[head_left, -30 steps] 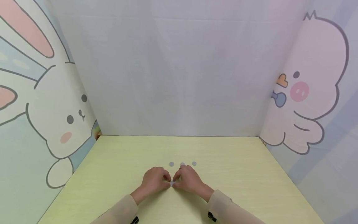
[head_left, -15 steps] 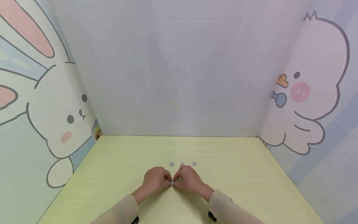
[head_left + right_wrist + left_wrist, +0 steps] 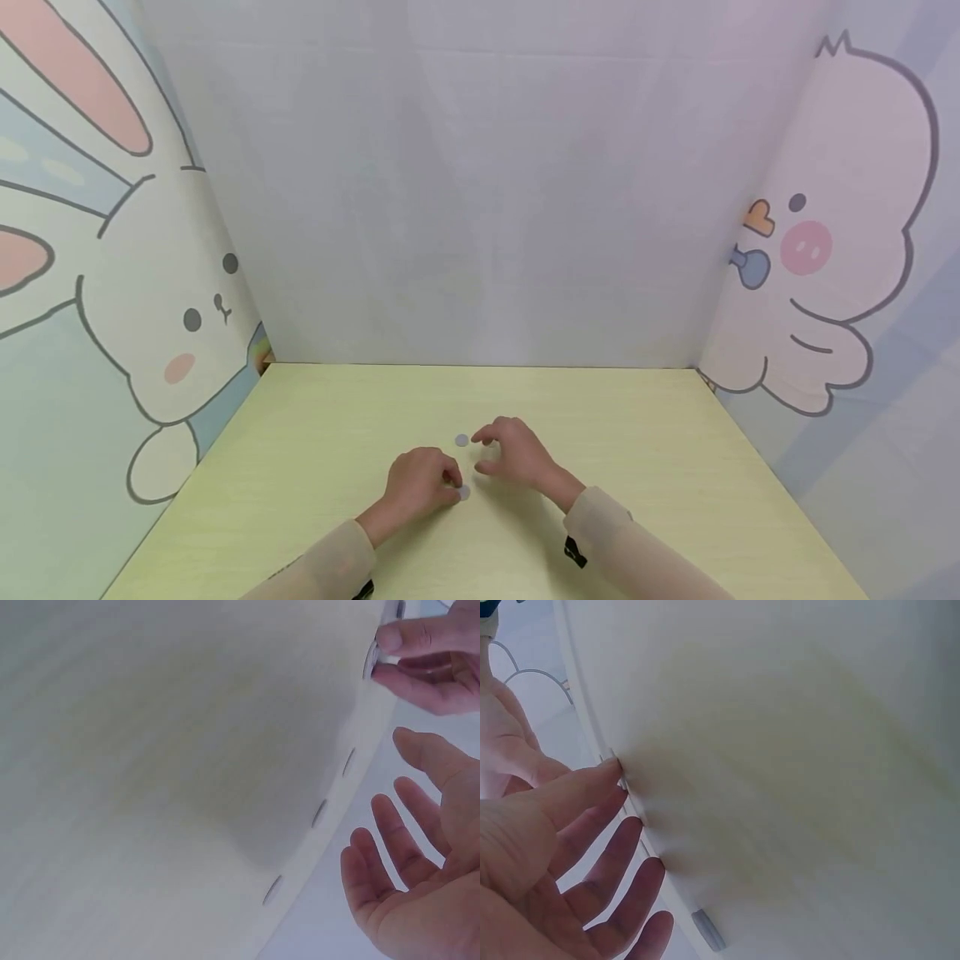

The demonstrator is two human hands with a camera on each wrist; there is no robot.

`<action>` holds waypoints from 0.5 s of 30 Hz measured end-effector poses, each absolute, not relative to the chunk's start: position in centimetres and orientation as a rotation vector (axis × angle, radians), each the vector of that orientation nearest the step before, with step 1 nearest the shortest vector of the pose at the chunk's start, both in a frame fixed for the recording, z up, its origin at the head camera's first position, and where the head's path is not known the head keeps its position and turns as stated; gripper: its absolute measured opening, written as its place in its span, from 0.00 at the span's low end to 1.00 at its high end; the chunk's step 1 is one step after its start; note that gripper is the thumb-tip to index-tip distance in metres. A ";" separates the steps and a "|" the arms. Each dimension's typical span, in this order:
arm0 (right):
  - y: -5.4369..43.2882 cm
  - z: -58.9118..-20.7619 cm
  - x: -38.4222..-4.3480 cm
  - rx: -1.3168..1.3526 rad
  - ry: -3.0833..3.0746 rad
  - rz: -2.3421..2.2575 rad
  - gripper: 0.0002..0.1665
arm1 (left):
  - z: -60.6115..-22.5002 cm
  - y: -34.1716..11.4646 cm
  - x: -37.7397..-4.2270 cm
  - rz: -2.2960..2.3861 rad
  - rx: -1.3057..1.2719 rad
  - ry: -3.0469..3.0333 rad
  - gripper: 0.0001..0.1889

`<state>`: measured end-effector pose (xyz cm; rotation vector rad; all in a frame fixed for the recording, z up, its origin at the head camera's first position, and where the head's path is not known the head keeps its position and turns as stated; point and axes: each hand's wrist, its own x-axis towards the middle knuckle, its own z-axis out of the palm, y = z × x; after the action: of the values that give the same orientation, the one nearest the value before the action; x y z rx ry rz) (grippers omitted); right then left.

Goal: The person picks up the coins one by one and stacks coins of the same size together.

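Observation:
Small round grey discs lie on the pale yellow table. One grey disc (image 3: 464, 492) sits at the fingertips of my left hand (image 3: 423, 482), which pinches it between thumb and finger; the right wrist view shows this disc (image 3: 370, 660) at their tips. My right hand (image 3: 521, 453) hovers over the table with its fingers loosely spread, and nothing is in it. A second disc (image 3: 461, 440) lies just left of its fingertips. The right hand covers most of the others in the head view, but the right wrist view has a row of discs (image 3: 319, 814) past its fingers.
The pale table (image 3: 337, 408) reaches back to a plain light curtain (image 3: 480, 208). Cloth with a rabbit drawing (image 3: 172, 333) hangs at the left, and a white cartoon animal (image 3: 840, 208) at the right. Another disc (image 3: 709, 930) shows beyond the left fingers.
My right hand has let go of the near disc, moved away from the left hand, forward and right, and spread its fingers. The left hand stays at the disc.

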<state>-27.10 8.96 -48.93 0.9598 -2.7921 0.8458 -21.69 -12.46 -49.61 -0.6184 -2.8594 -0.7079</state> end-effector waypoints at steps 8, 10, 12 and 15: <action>8.4 -49.2 -28.8 0.956 -2.800 0.854 0.25 | -49.3 -12.5 -21.4 -0.730 -0.600 -2.877 0.08; 8.1 -49.3 -29.2 0.934 -2.813 0.857 0.24 | -49.3 -12.5 -21.4 -0.726 -0.598 -2.880 0.07; 7.8 -49.4 -29.6 0.918 -2.829 0.852 0.24 | -49.3 -12.5 -21.4 -0.721 -0.596 -2.881 0.07; 7.5 -49.6 -30.1 0.894 -2.865 0.837 0.24 | -49.3 -12.5 -21.4 -0.716 -0.595 -2.879 0.08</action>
<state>-30.10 7.46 -49.59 0.8942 -2.8651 0.8367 -21.37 -12.45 -49.28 -0.5952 -2.8788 -0.7159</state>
